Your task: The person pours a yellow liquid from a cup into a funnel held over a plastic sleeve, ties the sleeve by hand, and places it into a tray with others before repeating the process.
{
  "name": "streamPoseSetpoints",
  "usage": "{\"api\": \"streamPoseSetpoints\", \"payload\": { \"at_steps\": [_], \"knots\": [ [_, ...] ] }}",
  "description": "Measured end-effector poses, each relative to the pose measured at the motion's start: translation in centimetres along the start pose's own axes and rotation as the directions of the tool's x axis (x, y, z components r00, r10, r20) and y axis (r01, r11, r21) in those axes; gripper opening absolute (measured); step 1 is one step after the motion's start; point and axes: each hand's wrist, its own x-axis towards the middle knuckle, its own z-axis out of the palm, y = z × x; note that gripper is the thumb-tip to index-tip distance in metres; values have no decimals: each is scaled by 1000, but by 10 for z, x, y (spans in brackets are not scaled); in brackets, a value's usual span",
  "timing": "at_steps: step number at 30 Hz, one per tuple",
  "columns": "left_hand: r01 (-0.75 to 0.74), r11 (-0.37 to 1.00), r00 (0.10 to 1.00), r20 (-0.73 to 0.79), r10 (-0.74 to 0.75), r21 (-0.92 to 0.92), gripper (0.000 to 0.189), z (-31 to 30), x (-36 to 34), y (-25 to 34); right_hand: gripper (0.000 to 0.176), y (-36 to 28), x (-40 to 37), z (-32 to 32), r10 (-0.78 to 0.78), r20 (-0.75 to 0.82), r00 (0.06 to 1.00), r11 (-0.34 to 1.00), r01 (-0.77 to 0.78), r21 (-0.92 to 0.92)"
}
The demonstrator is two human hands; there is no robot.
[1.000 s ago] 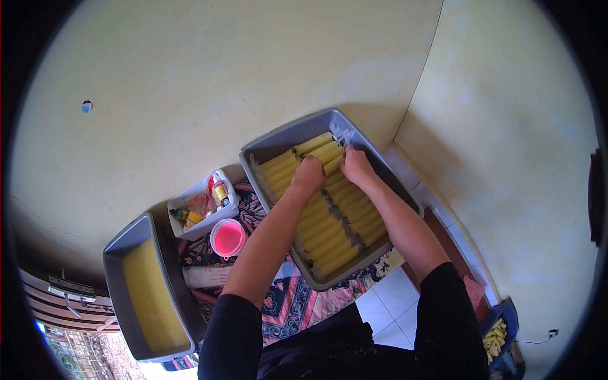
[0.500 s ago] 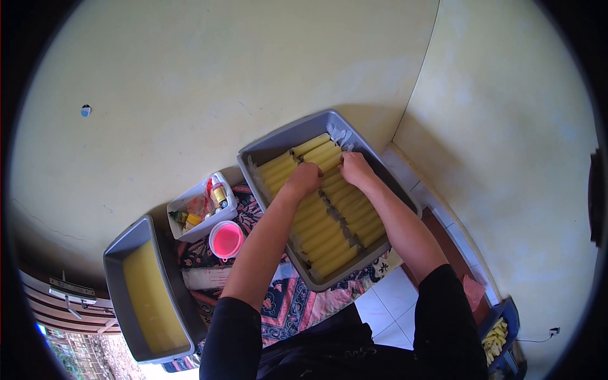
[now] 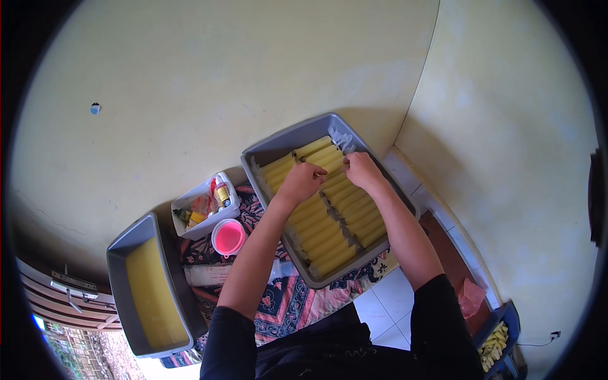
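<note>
Slim yellow-filled plastic tubes (image 3: 324,244) lie side by side in two rows inside a large grey tub (image 3: 302,274). Clear plastic tails show between the rows and at the far corner. Over the middle of the tub is my left hand (image 3: 303,182), its thumb and fingertips pinched together just above the tubes; what they hold is too small to make out. My right hand (image 3: 361,170) is closed at the outer end of a tube in the right row, fingertips pressed on its end. The tub's right wall is beside that wrist.
A second grey tub (image 3: 152,218) of yellow liquid stands left. Between the tubs are a white basket (image 3: 179,231) of bottles and packets, a pink-topped container (image 3: 228,237) and a clear plastic strip on patterned cloth (image 3: 269,310). A blue crate (image 3: 512,316) with yellow pieces sits lower right.
My left hand has turned slightly and its fingertips have come together toward the right. The right hand has shifted a little to the right. The view has tilted slightly.
</note>
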Motion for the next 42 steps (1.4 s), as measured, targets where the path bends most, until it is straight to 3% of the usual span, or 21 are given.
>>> {"api": "streamPoseSetpoints", "payload": {
  "at_steps": [3, 9, 14, 17, 20, 22, 23, 24, 26, 27, 29, 30, 32, 36, 39, 42],
  "knots": [
    [-100, 992, 985, -145, 88, -75, 20, -16, -36, 15, 19, -25, -10, -11, -61, -50, 997, 993, 66, 98],
    [-55, 967, 947, -320, -29, -249, 15, -50, -131, 29, 14, -108, -53, -28, -247, -31, 969, 880, 237, 411],
    [50, 949, 936, -315, -153, -313, 16, -57, -208, 11, 13, -162, -98, -20, -421, -11, 907, 756, 357, 549],
    [84, 893, 918, -315, -242, -442, 16, -56, -243, 3, 11, -188, -126, -13, -462, 2, 887, 702, 364, 612],
    [40, 904, 906, -365, -212, -426, 15, -46, -267, -14, 9, -206, -155, 6, -514, -18, 858, 644, 399, 653],
    [96, 901, 897, -355, -262, -423, 15, -40, -279, -20, 8, -216, -172, 25, -529, -144, 836, 597, 487, 637],
    [123, 893, 892, -347, -290, -432, 17, -35, -284, -20, 16, -212, -178, 32, -561, -39, 827, 628, 455, 631],
    [147, 885, 888, -336, -315, -442, 19, -31, -287, -21, 16, -213, -183, 40, -562, -36, 826, 627, 453, 634],
    [122, 901, 887, -362, -287, -417, 20, -27, -291, -22, 29, -210, -192, 55, -529, -54, 847, 741, 492, 458],
    [118, 919, 890, -369, -266, -376, 20, -26, -292, -22, 29, -206, -197, 62, -525, -52, 849, 746, 489, 453],
    [109, 935, 895, -376, -241, -338, 21, -24, -293, -26, 41, -196, -203, 78, -471, 42, 881, 858, 447, 255],
    [102, 939, 898, -377, -229, -328, 21, -21, -293, -30, 41, -192, -204, 85, -469, 46, 882, 860, 444, 250],
    [93, 941, 900, -377, -219, -325, 21, -17, -293, -32, 47, -188, -206, 93, -303, 162, 939, 952, 308, -1],
    [129, 934, 924, -301, -235, -332, 22, -14, -291, -29, 51, -186, -208, 95, -159, 290, 944, 985, 173, -24],
    [166, 937, 933, -258, -250, -306, 23, -11, -289, -33, 42, -181, -207, 102, -223, 186, 957, 965, 244, -98],
    [165, 949, 934, -268, -238, -267, 24, -12, -287, -36, 33, -181, -205, 102, -251, 123, 960, 967, 253, 2]
  ]
}}
